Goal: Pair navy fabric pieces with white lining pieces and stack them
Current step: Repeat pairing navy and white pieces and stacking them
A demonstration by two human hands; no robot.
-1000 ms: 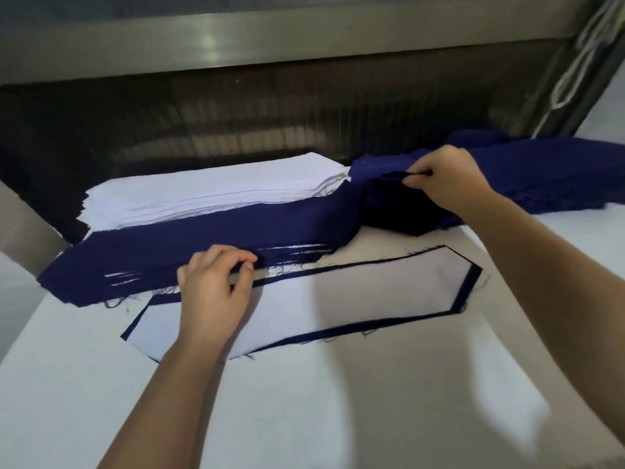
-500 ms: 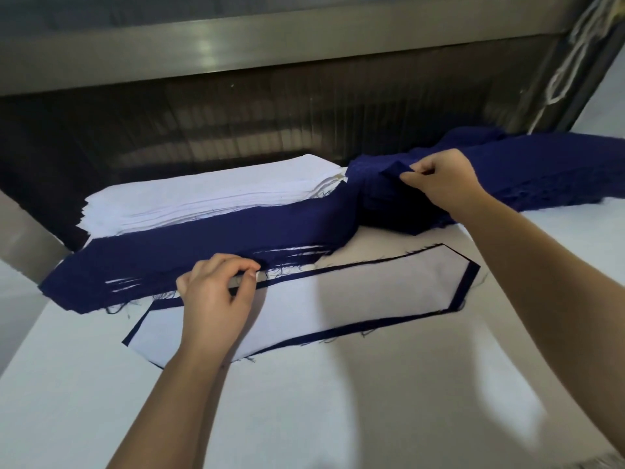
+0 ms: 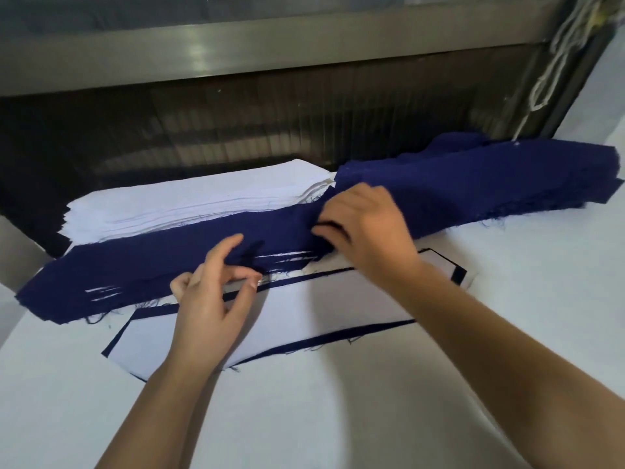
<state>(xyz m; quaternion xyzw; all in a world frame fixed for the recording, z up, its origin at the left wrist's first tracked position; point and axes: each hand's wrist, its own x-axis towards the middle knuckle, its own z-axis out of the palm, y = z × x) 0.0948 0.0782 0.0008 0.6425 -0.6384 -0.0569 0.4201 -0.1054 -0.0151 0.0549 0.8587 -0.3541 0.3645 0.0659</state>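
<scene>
White surface below a metal rail carries one white lining stack, two navy heaps, the left navy pile and the right navy pile, and one lined pair lying flat in front. The left hand, fingers loose, touches the left navy pile. The right hand pinches navy cloth where the two heaps meet.

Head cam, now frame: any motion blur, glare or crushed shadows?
Head view: right hand is motion-blurred, left hand less so; soft glare patch on the metal rail; recess under it near black; soft shadows on the table; navy stack shows little texture.
</scene>
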